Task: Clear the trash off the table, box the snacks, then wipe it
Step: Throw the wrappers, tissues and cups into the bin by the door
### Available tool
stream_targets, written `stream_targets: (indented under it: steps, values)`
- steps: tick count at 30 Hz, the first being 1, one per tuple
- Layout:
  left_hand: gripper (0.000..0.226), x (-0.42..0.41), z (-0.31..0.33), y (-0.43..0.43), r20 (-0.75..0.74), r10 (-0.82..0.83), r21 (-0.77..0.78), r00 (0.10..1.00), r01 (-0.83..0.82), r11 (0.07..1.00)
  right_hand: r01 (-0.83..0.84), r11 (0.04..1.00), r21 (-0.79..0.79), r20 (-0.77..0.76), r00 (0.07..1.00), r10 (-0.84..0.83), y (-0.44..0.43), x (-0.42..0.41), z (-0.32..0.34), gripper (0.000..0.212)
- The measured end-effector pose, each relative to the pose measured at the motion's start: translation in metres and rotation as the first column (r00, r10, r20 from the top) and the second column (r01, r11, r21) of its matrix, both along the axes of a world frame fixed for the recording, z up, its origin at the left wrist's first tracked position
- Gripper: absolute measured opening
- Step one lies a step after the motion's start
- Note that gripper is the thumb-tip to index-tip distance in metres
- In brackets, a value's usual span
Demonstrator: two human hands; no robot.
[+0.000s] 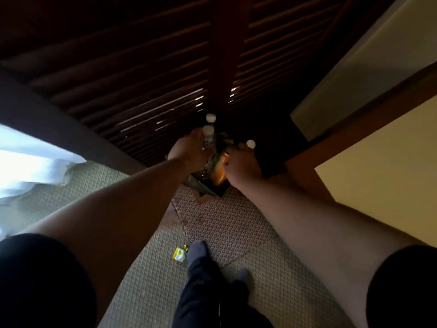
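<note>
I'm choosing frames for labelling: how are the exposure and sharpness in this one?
Head view: white fabric at left blown out; dark slatted wooden door underexposed; clear white-capped plastic bottles in the left hand and right hand dim and soft; wide-angle lens bends the frame edges.

Upper frame: louvred door (142, 79) of dark stained wood, slats faintly glossy. Centre: clear plastic bottle (208, 141) with smooth white cap (208, 130). Lower frame: woven carpet (236, 228), matt and rough. Left edge: white cloth (28, 166). Right: matt painted wall (378, 174).
</note>
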State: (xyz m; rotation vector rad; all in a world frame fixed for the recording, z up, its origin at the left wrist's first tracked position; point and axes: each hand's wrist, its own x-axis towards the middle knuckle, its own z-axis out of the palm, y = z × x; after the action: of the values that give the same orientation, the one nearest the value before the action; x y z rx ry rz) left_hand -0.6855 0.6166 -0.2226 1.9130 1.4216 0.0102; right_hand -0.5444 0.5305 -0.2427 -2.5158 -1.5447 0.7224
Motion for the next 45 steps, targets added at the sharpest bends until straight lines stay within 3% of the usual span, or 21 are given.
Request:
stream_targets:
  steps: [4, 7, 10, 12, 14, 16, 19, 24, 29, 32, 38, 42, 45]
  values:
    - [0.064, 0.002, -0.022, -0.002, 0.042, 0.01, -0.003, 0.999, -0.01, 1.0, 0.004, 1.0, 0.022, -0.048, 0.999, -0.003, 0.0, -0.004, -0.028, 0.038]
    - [0.077, -0.006, -0.015, -0.007, 0.077, 0.053, 0.003, 0.996, -0.053, 0.999, -0.001, 0.995, 0.103, -0.083, 0.997, 0.009, -0.005, -0.002, -0.02, 0.06]
    - [0.047, -0.028, -0.005, -0.022, 0.076, 0.073, 0.07, 0.994, -0.078, 0.994, -0.023, 0.984, 0.175, -0.014, 1.0, 0.026, -0.018, -0.004, 0.001, 0.08]
    - [0.024, -0.052, 0.003, -0.038, 0.048, 0.103, 0.164, 0.994, -0.109, 0.98, -0.087, 0.959, 0.269, 0.05, 0.996, 0.076, -0.03, -0.013, 0.02, 0.071]
    - [0.02, -0.074, 0.007, -0.059, 0.021, 0.157, 0.195, 0.987, -0.158, 0.968, -0.164, 0.908, 0.386, 0.06, 0.987, 0.152, -0.043, -0.026, 0.03, 0.047]
    - [0.018, -0.096, 0.01, -0.089, 0.001, 0.217, 0.195, 0.976, -0.213, 0.958, -0.219, 0.855, 0.471, 0.019, 0.971, 0.238, -0.062, -0.046, 0.034, 0.028]
    - [0.014, -0.129, -0.005, -0.138, -0.043, 0.303, 0.192, 0.952, -0.29, 0.938, -0.259, 0.851, 0.457, -0.106, 0.934, 0.341, -0.098, -0.081, 0.023, 0.009]
    - [0.016, -0.177, -0.084, -0.218, -0.19, 0.341, 0.015, 0.921, -0.345, 0.939, -0.32, 0.915, 0.247, -0.26, 0.887, 0.381, -0.17, -0.121, -0.05, 0.005]
    - [0.022, -0.207, -0.233, -0.279, -0.366, 0.274, -0.232, 0.889, -0.372, 0.899, -0.327, 0.944, 0.037, -0.27, 0.907, 0.324, -0.217, -0.138, -0.182, 0.005]
    - [0.028, -0.213, -0.326, -0.308, -0.382, 0.165, -0.329, 0.909, -0.3, 0.895, -0.351, 0.936, -0.037, -0.259, 0.908, 0.33, -0.231, -0.139, -0.263, 0.006]
    - [0.061, -0.207, -0.489, -0.328, -0.405, -0.066, -0.38, 0.912, -0.102, 0.919, -0.362, 0.927, -0.098, -0.215, 0.917, 0.336, -0.237, -0.13, -0.396, 0.006]
    - [0.047, -0.2, -0.556, -0.325, -0.427, -0.107, -0.348, 0.898, -0.054, 0.936, -0.407, 0.903, -0.139, -0.192, 0.905, 0.379, -0.229, -0.12, -0.452, 0.01]
    - [0.029, -0.196, -0.565, -0.315, -0.355, -0.094, -0.355, 0.93, -0.042, 0.934, -0.408, 0.903, -0.135, -0.222, 0.9, 0.374, -0.222, -0.115, -0.464, 0.013]
